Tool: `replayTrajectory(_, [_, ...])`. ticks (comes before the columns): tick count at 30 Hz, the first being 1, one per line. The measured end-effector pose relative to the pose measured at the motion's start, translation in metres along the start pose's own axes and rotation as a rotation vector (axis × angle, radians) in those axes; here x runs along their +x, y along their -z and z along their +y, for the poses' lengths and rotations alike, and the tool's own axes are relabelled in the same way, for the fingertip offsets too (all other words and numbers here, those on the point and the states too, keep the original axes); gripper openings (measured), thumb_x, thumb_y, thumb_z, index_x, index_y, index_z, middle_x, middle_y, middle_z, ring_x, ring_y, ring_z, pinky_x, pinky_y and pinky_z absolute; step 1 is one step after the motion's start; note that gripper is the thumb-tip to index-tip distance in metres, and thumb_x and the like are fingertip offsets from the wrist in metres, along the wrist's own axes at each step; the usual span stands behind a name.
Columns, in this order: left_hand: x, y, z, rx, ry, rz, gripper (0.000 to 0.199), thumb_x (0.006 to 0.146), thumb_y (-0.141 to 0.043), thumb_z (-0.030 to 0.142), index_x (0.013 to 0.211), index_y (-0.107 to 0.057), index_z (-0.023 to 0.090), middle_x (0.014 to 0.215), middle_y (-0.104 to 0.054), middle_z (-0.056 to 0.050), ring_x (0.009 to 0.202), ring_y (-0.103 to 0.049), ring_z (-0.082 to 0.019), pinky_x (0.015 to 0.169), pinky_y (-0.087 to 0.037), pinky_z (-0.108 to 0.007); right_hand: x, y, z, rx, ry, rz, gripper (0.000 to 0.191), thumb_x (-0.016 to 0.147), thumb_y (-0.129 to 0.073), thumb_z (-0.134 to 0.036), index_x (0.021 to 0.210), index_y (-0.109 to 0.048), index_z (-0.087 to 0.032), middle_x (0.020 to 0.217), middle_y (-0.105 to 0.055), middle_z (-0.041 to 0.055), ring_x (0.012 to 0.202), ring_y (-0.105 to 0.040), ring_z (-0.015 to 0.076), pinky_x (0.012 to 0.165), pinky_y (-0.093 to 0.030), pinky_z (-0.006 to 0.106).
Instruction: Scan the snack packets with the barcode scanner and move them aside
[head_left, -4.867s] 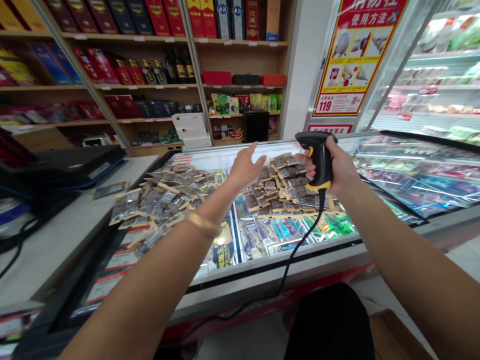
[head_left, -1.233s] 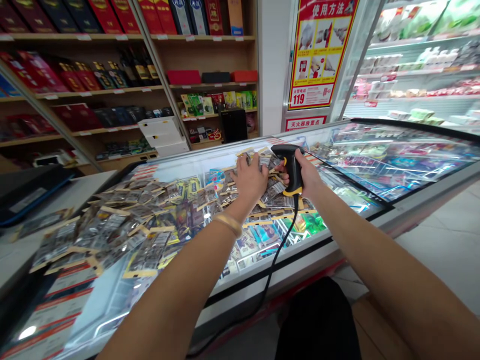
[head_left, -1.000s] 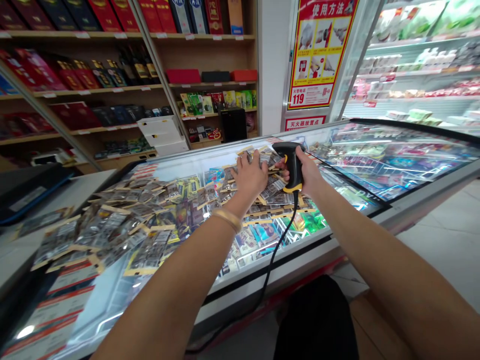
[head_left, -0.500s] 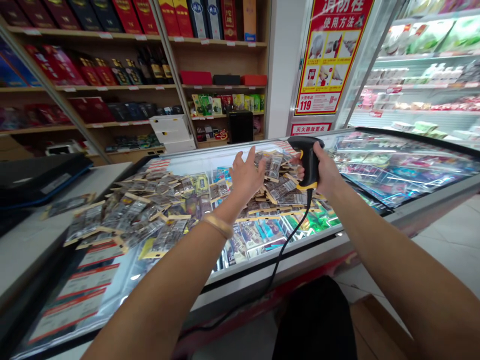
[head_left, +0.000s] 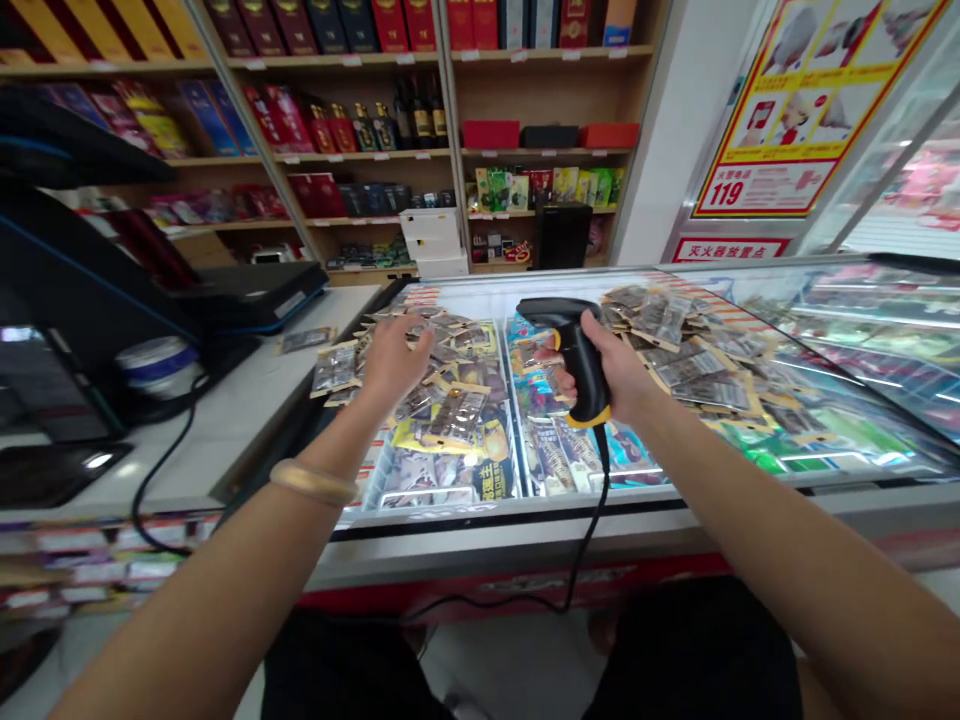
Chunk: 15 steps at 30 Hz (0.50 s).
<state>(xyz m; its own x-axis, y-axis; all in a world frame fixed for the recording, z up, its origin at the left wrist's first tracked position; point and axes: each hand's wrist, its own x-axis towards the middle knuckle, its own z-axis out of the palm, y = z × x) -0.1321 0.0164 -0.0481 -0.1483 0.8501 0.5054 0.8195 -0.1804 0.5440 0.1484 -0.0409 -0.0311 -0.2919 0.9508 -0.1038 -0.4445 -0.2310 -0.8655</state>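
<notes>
My right hand is wrapped round the grip of a black and yellow barcode scanner, whose head points left. From its base a black cable hangs down over the freezer's front edge. On the left, my left hand, with a bangle on the wrist, reaches to a pile of small clear-fronted packets. Its thumb and forefinger are apart, and the other fingertips are partly hidden. Another heap of similar packets lies right of the scanner, on the glass freezer lid.
Under the glass, the chest freezer holds colourful packaged goods. A counter on the left carries a dark scale-like machine, a roll of tape and one packet. Shelves of boxes and bottles stand behind.
My left hand has moved from beside the right heap to the left pile. The scanner has swung left in my right hand, away from the right heap. The view has turned left.
</notes>
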Motion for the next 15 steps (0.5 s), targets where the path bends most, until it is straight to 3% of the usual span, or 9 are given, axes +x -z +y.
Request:
replayTrajectory(3, [-0.017,0.004,-0.011,0.065,-0.006,-0.189,0.033,0.088,-0.053,0.041,0.102,-0.074,0.02,0.098,-0.073,-0.009,0.087,-0.068,-0.024,0.09,-0.053,-0.041,0.008,-0.013,0.031,-0.036,-0.128,-0.039,0.05,0.101,-0.039,-0.056,0.084,-0.063,-0.015,0.082,-0.073,0.01,0.04,-0.047,0.0077,0.038,-0.042,0.021])
replayTrajectory(7, [-0.035,0.0,-0.008,0.152,-0.145,-0.354,0.046,0.086,-0.057,0.053,0.111,-0.074,0.019,0.114,-0.07,-0.012,0.111,-0.062,-0.03,0.1,-0.047,-0.045,0.011,-0.011,0.058,-0.067,-0.225,-0.059,0.05,0.103,-0.036,-0.051,0.085,-0.063,-0.014,0.082,-0.072,0.0107,0.039,-0.046,0.008,0.038,-0.042,0.022])
replayTrajectory(11, [-0.047,-0.004,-0.003,0.305,-0.207,-0.474,0.081,0.067,-0.07,0.071,0.13,-0.066,0.021,0.139,-0.055,-0.016,0.132,-0.045,-0.04,0.112,-0.034,-0.055,0.009,-0.004,0.064,-0.062,-0.231,-0.094,0.048,0.102,-0.037,-0.051,0.086,-0.063,-0.014,0.085,-0.073,0.0111,0.041,-0.046,0.0081,0.039,-0.042,0.022])
replayTrajectory(15, [-0.049,-0.006,-0.002,0.319,-0.197,-0.535,0.086,0.06,-0.075,0.071,0.13,-0.063,0.022,0.146,-0.047,-0.015,0.137,-0.037,-0.042,0.114,-0.031,-0.056,0.008,-0.003,0.062,-0.086,-0.229,-0.093,0.045,0.099,-0.045,-0.055,0.086,-0.062,-0.015,0.086,-0.073,0.0103,0.041,-0.045,0.0078,0.039,-0.042,0.023])
